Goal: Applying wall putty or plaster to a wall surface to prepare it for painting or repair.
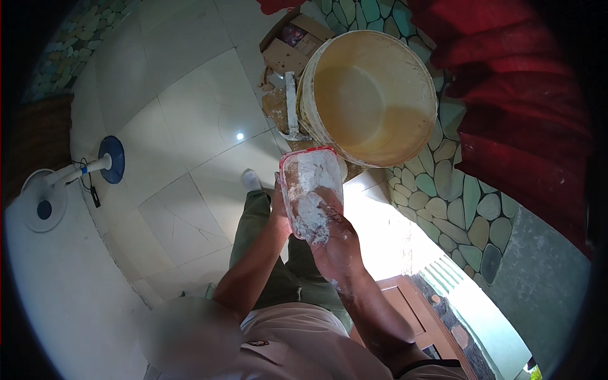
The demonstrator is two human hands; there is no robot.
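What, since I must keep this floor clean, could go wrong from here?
White powder might spill onto the floor tiles, since the smeared right hand reaches into the tub. The tub could tip if the left hand loosens at its side. The crusted tool beside the large bucket might get bumped, shedding residue.

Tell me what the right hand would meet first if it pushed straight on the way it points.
The right hand would most likely first meet the clumpy white powder inside the red-rimmed tub; how deep the hand sits is hard to judge.
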